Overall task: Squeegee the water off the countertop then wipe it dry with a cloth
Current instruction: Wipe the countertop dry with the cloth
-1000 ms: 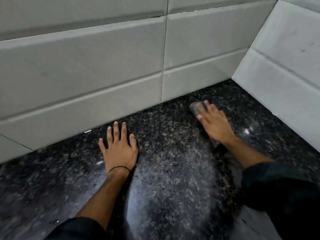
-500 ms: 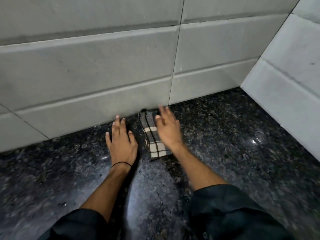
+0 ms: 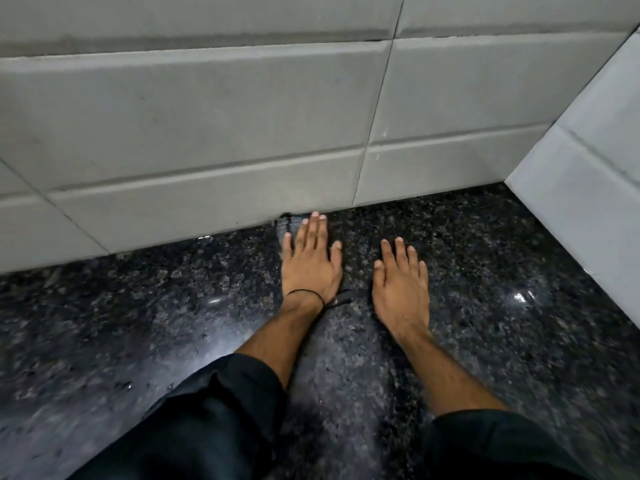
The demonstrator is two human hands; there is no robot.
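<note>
One cloth (image 3: 286, 225) lay flat on the countertop (image 3: 138, 323), its far edge at the foot of the tiled wall (image 3: 207, 133), mostly hidden under the left hand (image 3: 310, 268). Left hand pressed it down with fingers straight, gripping nothing. Right hand (image 3: 401, 289) rested flat on bare stone just beside, fingers straight, holding nothing. Judgement: cloth soft, thin, light, probably damp; should slide under a flat palm. To lift, pinch the corner showing by the left wrist.
</note>
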